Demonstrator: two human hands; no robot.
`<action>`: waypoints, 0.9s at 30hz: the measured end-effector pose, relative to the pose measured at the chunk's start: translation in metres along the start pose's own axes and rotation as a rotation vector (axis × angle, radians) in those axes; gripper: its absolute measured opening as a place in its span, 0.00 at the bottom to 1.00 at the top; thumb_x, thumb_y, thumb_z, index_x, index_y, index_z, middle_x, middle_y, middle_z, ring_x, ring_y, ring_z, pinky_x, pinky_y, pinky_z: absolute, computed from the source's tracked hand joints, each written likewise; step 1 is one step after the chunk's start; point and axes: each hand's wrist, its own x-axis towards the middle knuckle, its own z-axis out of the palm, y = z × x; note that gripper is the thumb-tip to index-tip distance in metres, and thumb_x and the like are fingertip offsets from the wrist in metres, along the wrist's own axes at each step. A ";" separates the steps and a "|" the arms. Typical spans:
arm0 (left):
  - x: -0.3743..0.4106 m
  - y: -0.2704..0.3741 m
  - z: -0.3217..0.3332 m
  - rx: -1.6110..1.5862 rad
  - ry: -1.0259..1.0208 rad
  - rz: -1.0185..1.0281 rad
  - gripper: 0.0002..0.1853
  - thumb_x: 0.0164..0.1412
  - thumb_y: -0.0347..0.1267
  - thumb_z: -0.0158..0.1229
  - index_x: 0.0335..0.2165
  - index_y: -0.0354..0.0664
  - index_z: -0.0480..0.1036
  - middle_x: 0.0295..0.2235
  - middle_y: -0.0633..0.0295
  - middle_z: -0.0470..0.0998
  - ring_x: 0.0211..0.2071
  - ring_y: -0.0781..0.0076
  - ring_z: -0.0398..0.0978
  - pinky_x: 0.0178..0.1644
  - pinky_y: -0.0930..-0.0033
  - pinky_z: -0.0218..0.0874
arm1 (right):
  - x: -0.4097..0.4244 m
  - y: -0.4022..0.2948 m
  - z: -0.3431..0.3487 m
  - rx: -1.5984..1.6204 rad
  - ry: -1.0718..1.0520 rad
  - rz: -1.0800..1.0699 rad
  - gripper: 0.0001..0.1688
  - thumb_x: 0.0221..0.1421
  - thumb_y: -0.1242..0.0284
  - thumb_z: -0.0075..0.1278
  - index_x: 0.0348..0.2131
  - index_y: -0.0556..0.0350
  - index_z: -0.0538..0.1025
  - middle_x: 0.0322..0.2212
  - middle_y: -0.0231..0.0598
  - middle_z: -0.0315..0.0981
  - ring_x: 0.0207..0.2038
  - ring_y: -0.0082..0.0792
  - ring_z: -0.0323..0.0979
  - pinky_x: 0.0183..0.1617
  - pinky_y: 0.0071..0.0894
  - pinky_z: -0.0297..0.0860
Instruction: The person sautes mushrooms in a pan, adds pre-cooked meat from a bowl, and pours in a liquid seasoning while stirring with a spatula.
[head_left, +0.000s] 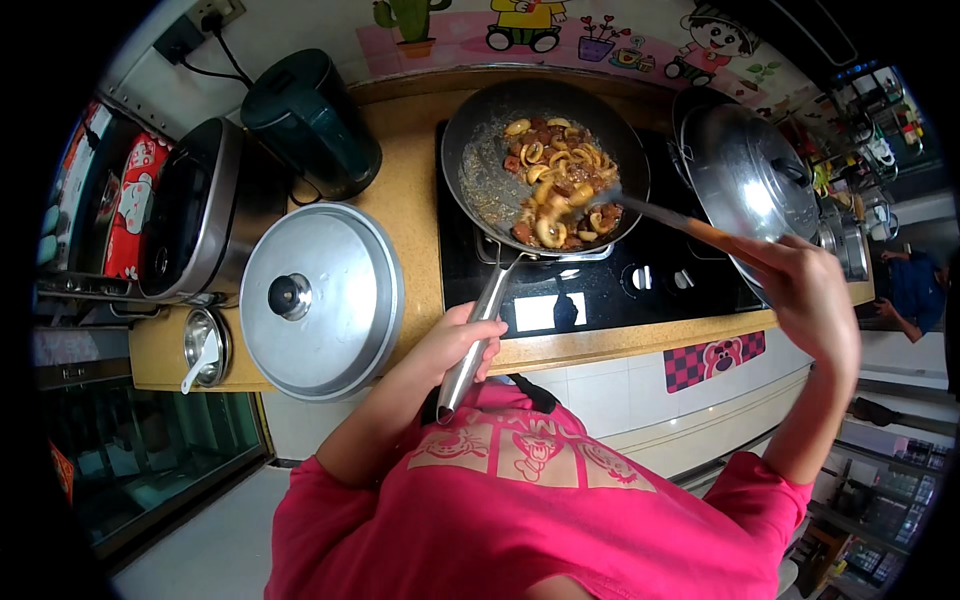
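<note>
A dark frying pan sits over the left burner of a black glass gas hob. My left hand is closed around its steel handle. In my right hand is a spatula with a wooden grip; its head is down in the food. Curled pale pieces and reddish-brown chunks, coated in brown sauce, lie mostly on the pan's right side. Part of the food near the spatula is blurred. Oily residue covers the pan's left side.
Left of the hob stand a large aluminium lid, a dark electric kettle, a rice cooker and small metal bowls with a white spoon. A wok with a shiny lid occupies the right burner. Another person is at far right.
</note>
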 end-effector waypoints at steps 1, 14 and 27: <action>0.002 0.001 0.001 -0.006 -0.009 -0.006 0.09 0.57 0.29 0.54 0.33 0.38 0.62 0.17 0.61 0.69 0.11 0.72 0.67 0.13 0.71 0.59 | 0.004 -0.003 0.011 0.019 0.046 0.005 0.21 0.48 0.81 0.51 0.43 0.47 0.79 0.20 0.47 0.67 0.21 0.43 0.67 0.26 0.37 0.61; 0.004 -0.001 0.001 -0.001 -0.002 -0.005 0.08 0.59 0.29 0.52 0.33 0.41 0.61 0.16 0.61 0.67 0.10 0.72 0.65 0.12 0.71 0.60 | 0.028 -0.014 0.052 0.045 0.043 -0.011 0.25 0.51 0.81 0.50 0.49 0.45 0.75 0.23 0.47 0.68 0.24 0.44 0.68 0.31 0.38 0.64; 0.004 0.001 0.004 -0.020 -0.025 -0.012 0.09 0.58 0.29 0.53 0.32 0.40 0.60 0.16 0.60 0.69 0.10 0.72 0.67 0.13 0.72 0.60 | 0.082 -0.006 0.077 -0.176 0.222 -0.141 0.23 0.54 0.73 0.48 0.50 0.33 0.75 0.23 0.43 0.70 0.23 0.44 0.73 0.28 0.39 0.71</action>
